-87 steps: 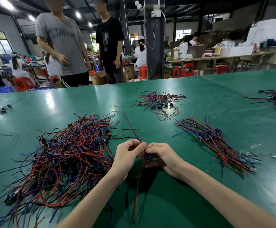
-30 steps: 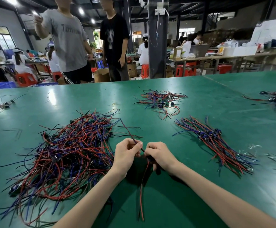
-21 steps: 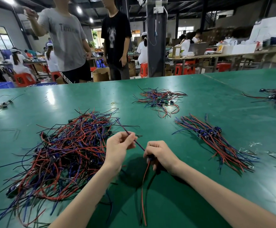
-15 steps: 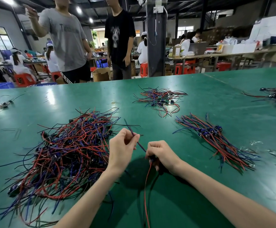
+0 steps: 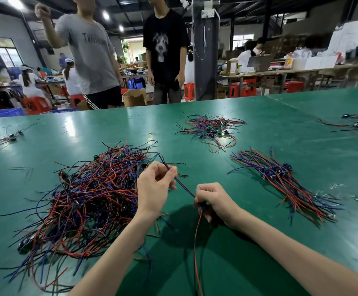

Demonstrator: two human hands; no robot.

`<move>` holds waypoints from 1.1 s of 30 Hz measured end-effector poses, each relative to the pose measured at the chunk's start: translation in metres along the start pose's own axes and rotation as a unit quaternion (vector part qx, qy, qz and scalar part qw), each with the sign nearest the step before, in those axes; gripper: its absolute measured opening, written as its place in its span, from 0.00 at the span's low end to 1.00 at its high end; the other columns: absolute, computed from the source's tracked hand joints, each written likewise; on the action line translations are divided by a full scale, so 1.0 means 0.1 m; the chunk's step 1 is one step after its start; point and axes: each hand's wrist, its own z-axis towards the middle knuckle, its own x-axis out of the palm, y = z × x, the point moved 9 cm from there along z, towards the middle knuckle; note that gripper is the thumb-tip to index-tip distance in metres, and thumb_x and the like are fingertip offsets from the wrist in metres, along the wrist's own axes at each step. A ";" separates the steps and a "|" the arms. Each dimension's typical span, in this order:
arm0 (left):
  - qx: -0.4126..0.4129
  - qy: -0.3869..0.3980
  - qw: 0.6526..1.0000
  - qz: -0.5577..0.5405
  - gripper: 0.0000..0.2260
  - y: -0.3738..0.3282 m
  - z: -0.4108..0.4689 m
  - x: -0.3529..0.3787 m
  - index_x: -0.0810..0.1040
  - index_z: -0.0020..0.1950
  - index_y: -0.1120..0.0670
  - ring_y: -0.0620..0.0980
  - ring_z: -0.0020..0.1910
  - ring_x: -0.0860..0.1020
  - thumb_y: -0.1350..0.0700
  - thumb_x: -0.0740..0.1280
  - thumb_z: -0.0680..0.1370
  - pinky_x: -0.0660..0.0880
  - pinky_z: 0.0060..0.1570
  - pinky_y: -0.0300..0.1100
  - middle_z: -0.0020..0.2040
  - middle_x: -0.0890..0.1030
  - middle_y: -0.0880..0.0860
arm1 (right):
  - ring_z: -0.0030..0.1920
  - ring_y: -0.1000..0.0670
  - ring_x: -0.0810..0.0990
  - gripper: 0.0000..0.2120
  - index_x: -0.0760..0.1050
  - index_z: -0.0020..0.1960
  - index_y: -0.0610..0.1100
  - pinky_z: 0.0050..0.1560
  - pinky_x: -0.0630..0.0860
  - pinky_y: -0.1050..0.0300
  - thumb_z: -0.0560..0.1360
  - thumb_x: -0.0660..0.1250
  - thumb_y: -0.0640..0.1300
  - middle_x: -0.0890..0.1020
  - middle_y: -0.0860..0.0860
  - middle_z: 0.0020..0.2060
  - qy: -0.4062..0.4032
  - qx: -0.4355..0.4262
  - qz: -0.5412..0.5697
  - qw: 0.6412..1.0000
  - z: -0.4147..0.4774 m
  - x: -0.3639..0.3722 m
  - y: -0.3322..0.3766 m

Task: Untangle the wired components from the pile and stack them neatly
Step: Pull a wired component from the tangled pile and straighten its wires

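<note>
**One wired component held between two hands, beside the tangle**

Green table (image 5: 259, 116): spreads under both hands and carries everything listed below.

Tangled pile (image 5: 84, 199): lies just left of the left hand (image 5: 154, 189) and its forearm. Loops red, blue and black leads through one another, with small dark bodies buried among them. Judged light, limp and quick to snag. Best lifted one piece at a time by a dark body rather than a loose lead, to avoid dragging neighbours along.

Neat stack (image 5: 280, 180): sits to the right of the right hand (image 5: 214, 199), apart from it. Shows leads combed roughly parallel and dark bodies bunched toward the far end.

Smaller loose heap (image 5: 208, 129): rests well beyond both hands.

Wired component (image 5: 186, 189): hangs between the hands, above the table.

Left hand: raised, pinching the blue lead (image 5: 179, 182) partway along between thumb and fingertips.

Right hand: lower and nearer, curled round the component's dark body, with a red lead (image 5: 195, 253) trailing from beneath toward the wearer.

Insulation: judged smooth and a little slippery, calling for a firm pinch. Junction of lead and body judged the weak spot, calling for gentle pulls only.

Writing: grey T-shirt (image 5: 92, 37), far beyond the hands, shows a chest word opening with "T", otherwise too blurred to read. Black T-shirt (image 5: 160, 44) bears a dog picture and no legible lettering. No label or brand discernible on any wire.
</note>
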 end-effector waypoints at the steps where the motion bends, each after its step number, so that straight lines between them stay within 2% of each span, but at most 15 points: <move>1: 0.040 -0.005 0.997 0.061 0.09 -0.05 0.00 -0.02 0.75 0.36 0.60 0.48 0.27 0.74 0.63 0.70 0.75 0.75 0.30 0.40 0.31 0.79 0.54 | 0.17 0.49 0.65 0.08 0.70 0.22 0.46 0.16 0.60 0.67 0.60 0.62 0.41 0.71 0.43 0.24 0.002 0.000 -0.007 1.000 0.00 0.01 0.00; 3: 0.140 -0.016 0.971 0.194 0.08 -0.22 -0.03 -0.03 0.76 0.37 0.60 0.52 0.29 0.75 0.60 0.71 0.75 0.74 0.33 0.43 0.31 0.79 0.53 | 0.15 0.49 0.64 0.08 0.70 0.22 0.46 0.16 0.60 0.67 0.60 0.62 0.41 0.71 0.46 0.23 0.007 0.000 -0.019 1.000 -0.01 0.02 0.00; 5: 0.163 -0.031 0.961 0.220 0.10 -0.26 -0.03 -0.07 0.75 0.37 0.58 0.51 0.28 0.76 0.57 0.70 0.76 0.74 0.32 0.44 0.29 0.78 0.52 | 0.15 0.49 0.65 0.08 0.70 0.23 0.46 0.16 0.60 0.67 0.61 0.62 0.41 0.72 0.45 0.23 0.009 0.001 -0.018 1.000 -0.01 0.02 -0.01; 9: -0.021 -0.032 0.998 0.040 0.11 0.05 0.08 -0.16 0.74 0.37 0.59 0.45 0.26 0.76 0.56 0.69 0.77 0.77 0.31 0.40 0.30 0.79 0.52 | 0.15 0.49 0.66 0.05 0.71 0.26 0.43 0.17 0.60 0.67 0.61 0.62 0.41 0.73 0.45 0.23 0.011 0.007 -0.018 1.000 -0.01 0.02 -0.01; 11: -0.135 -0.022 0.987 -0.089 0.10 0.26 0.06 -0.12 0.74 0.38 0.60 0.45 0.27 0.75 0.58 0.69 0.77 0.76 0.30 0.38 0.31 0.77 0.54 | 0.15 0.49 0.66 0.05 0.72 0.27 0.42 0.18 0.60 0.67 0.60 0.62 0.41 0.73 0.45 0.23 0.013 0.009 -0.027 1.000 -0.02 0.02 -0.01; 13: -0.170 -0.012 0.980 -0.104 0.10 0.34 0.07 -0.11 0.74 0.37 0.60 0.46 0.28 0.74 0.59 0.69 0.76 0.76 0.30 0.37 0.31 0.76 0.54 | 0.15 0.48 0.66 0.05 0.72 0.27 0.42 0.18 0.60 0.67 0.60 0.62 0.42 0.73 0.46 0.23 0.011 0.009 -0.036 0.999 -0.02 0.03 -0.01; 14: -0.145 -0.009 0.987 -0.066 0.10 0.32 0.08 -0.14 0.75 0.36 0.60 0.47 0.28 0.74 0.59 0.69 0.76 0.76 0.31 0.38 0.30 0.77 0.54 | 0.16 0.48 0.66 0.05 0.72 0.27 0.42 0.18 0.60 0.67 0.60 0.62 0.42 0.73 0.46 0.23 0.010 0.010 -0.039 0.999 -0.02 0.03 -0.01; 16: -0.006 -0.005 0.993 0.116 0.11 0.13 0.12 -0.19 0.75 0.35 0.60 0.49 0.27 0.73 0.58 0.70 0.76 0.73 0.32 0.39 0.29 0.78 0.54 | 0.16 0.48 0.66 0.05 0.72 0.27 0.43 0.19 0.60 0.66 0.60 0.62 0.43 0.73 0.47 0.23 0.006 0.011 -0.049 0.999 -0.02 0.03 -0.01; 18: 0.161 -0.003 0.946 0.282 0.11 -0.15 0.06 -0.11 0.74 0.35 0.60 0.48 0.27 0.69 0.58 0.70 0.76 0.67 0.30 0.37 0.28 0.74 0.51 | 0.16 0.49 0.66 0.05 0.73 0.27 0.43 0.18 0.60 0.66 0.60 0.62 0.43 0.73 0.46 0.23 0.004 0.012 -0.057 0.998 -0.01 0.03 -0.01; 19: 0.192 -0.009 0.936 0.296 0.11 -0.20 0.04 -0.09 0.75 0.35 0.59 0.47 0.27 0.69 0.58 0.71 0.75 0.65 0.30 0.36 0.28 0.74 0.49 | 0.16 0.49 0.66 0.05 0.73 0.27 0.43 0.18 0.60 0.66 0.60 0.62 0.43 0.73 0.46 0.23 0.003 0.012 -0.058 0.998 -0.01 0.03 -0.01; 21: 0.149 -0.036 0.959 0.237 0.09 -0.17 0.07 -0.16 0.77 0.36 0.58 0.46 0.27 0.72 0.58 0.72 0.74 0.69 0.32 0.34 0.29 0.76 0.48 | 0.16 0.48 0.66 0.05 0.73 0.28 0.42 0.18 0.60 0.66 0.60 0.62 0.43 0.74 0.46 0.23 0.003 0.015 -0.056 0.998 -0.01 0.02 -0.02; 23: 0.023 -0.055 0.993 0.098 0.08 0.02 0.14 -0.27 0.78 0.36 0.57 0.46 0.27 0.76 0.58 0.73 0.74 0.75 0.34 0.39 0.29 0.79 0.50 | 0.16 0.48 0.66 0.05 0.73 0.28 0.42 0.18 0.61 0.66 0.60 0.62 0.43 0.74 0.45 0.23 0.003 0.016 -0.052 0.999 -0.01 0.02 -0.02; 27: -0.145 -0.058 0.982 -0.110 0.10 0.31 0.12 -0.26 0.77 0.36 0.58 0.44 0.26 0.75 0.58 0.71 0.75 0.75 0.28 0.36 0.27 0.78 0.49 | 0.16 0.48 0.66 0.05 0.73 0.28 0.43 0.19 0.61 0.66 0.61 0.62 0.42 0.73 0.46 0.23 0.004 0.017 -0.045 0.999 -0.01 0.03 -0.03; 30: -0.152 -0.049 0.979 -0.127 0.09 0.34 0.12 -0.25 0.77 0.36 0.58 0.45 0.27 0.76 0.57 0.71 0.75 0.76 0.29 0.36 0.29 0.80 0.51 | 0.16 0.48 0.66 0.06 0.73 0.28 0.43 0.19 0.61 0.66 0.62 0.62 0.42 0.73 0.46 0.23 0.005 0.017 -0.044 0.999 -0.02 0.03 -0.03; 33: -0.009 -0.041 0.997 0.072 0.09 0.12 0.17 -0.31 0.79 0.36 0.57 0.47 0.29 0.77 0.56 0.71 0.75 0.78 0.33 0.41 0.31 0.80 0.52 | 0.16 0.48 0.66 0.05 0.73 0.27 0.44 0.19 0.61 0.66 0.61 0.62 0.43 0.73 0.46 0.23 0.005 0.019 -0.048 0.999 -0.02 0.03 -0.02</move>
